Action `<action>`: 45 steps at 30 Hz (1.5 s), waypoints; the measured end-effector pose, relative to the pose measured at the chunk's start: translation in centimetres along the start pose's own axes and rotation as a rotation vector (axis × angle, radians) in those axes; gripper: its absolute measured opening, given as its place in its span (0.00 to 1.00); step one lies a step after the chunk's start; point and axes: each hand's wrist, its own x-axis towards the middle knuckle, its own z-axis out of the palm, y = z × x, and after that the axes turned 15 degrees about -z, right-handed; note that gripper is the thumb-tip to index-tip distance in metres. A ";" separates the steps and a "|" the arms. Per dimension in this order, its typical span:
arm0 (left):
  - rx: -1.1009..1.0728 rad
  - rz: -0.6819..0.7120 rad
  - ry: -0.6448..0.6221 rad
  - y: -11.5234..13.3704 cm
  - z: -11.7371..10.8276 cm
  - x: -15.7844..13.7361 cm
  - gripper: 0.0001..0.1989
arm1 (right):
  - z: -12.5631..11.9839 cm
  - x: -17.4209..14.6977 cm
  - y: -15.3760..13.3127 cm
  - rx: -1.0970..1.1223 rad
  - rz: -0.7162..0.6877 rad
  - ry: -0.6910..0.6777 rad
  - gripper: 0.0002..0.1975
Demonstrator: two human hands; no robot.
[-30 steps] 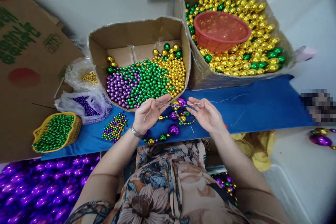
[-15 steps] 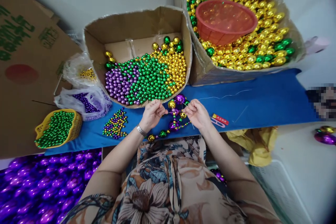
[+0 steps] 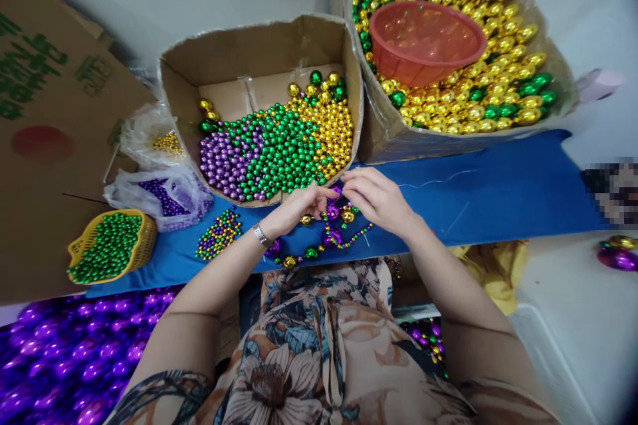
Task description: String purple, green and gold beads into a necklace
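My left hand (image 3: pixel 300 207) reaches in from the left, wearing a metal watch band; its thumb and fingers are closed at the thin string of a bead necklace (image 3: pixel 312 252). My right hand (image 3: pixel 375 198) meets it from the right, fingertips pinched by the same string. Little of the string shows between the fingers. The necklace lies on the blue cloth (image 3: pixel 503 186) under and between my hands, with large purple and gold balls and small mixed beads. One purple ball (image 3: pixel 333 236) sits below my fingertips. A loose white thread (image 3: pixel 438 182) trails off to the right.
Behind my hands stands a cardboard box (image 3: pixel 224 46) of purple, green and gold beads. A second box (image 3: pixel 383 139) holds gold balls and a red basket (image 3: pixel 423 70). At left are a yellow basket (image 3: pixel 147 239), bead bags (image 3: pixel 199 202) and a loose bead pile (image 3: pixel 219 236).
My hands have come together and risen slightly toward the box, where before a stretch of string ran between them. My right hand has turned over, and the pink-handled tool is now hidden behind my right arm.
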 end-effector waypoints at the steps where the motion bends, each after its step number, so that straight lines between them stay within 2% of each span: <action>1: 0.055 0.012 -0.002 0.1 0.1 -0.1 0.28 | 0.6 0.7 0.4 0.007 -0.024 -0.001 0.08; 5: 0.135 0.037 0.073 0.1 0.4 -0.4 0.17 | 3.1 2.3 1.8 0.034 0.004 -0.016 0.10; 7: 0.047 0.047 0.112 -0.3 0.4 -0.5 0.17 | 3.7 2.1 1.8 -0.010 0.088 0.017 0.09; 11: -0.152 0.029 0.137 -0.7 0.1 -0.4 0.16 | 3.9 0.3 0.3 -0.045 0.269 0.191 0.10; 16: -0.232 0.010 0.119 -0.5 0.2 -0.4 0.15 | 6.0 -1.8 -1.3 0.311 0.386 0.073 0.10; 21: -0.240 0.018 0.106 -0.5 0.3 -0.5 0.15 | 8.2 -2.1 -0.8 0.567 0.506 0.226 0.11; 25: -0.241 0.017 0.137 -0.9 0.0 -0.6 0.14 | 7.6 -2.3 -0.9 0.730 0.665 0.321 0.12; 28: -0.234 0.027 0.153 -0.9 -0.1 -0.5 0.14 | 6.9 -2.5 -1.4 0.885 0.735 0.310 0.13; 31: -0.191 0.051 0.140 -0.7 0.1 -0.5 0.14 | 7.1 -2.3 -1.8 0.895 0.694 0.183 0.15; 34: -0.100 0.082 0.118 -0.4 0.5 -0.7 0.14 | 7.8 -1.6 -1.7 0.598 0.557 0.072 0.16; 36: -0.050 0.096 0.115 -0.2 0.8 -0.9 0.15 | 8.3 -1.1 -1.5 0.366 0.450 0.041 0.11; 38: -0.034 0.094 0.119 -0.2 1.0 -1.1 0.15 | 8.5 -0.7 -1.2 0.244 0.380 0.043 0.08; 42: -0.058 0.086 0.167 -0.4 0.7 -1.3 0.15 | 7.4 -0.7 -0.9 0.241 0.338 0.105 0.11; 45: -0.039 0.098 0.214 -0.5 0.2 -1.2 0.15 | 5.6 -1.2 -0.9 0.264 0.305 0.090 0.09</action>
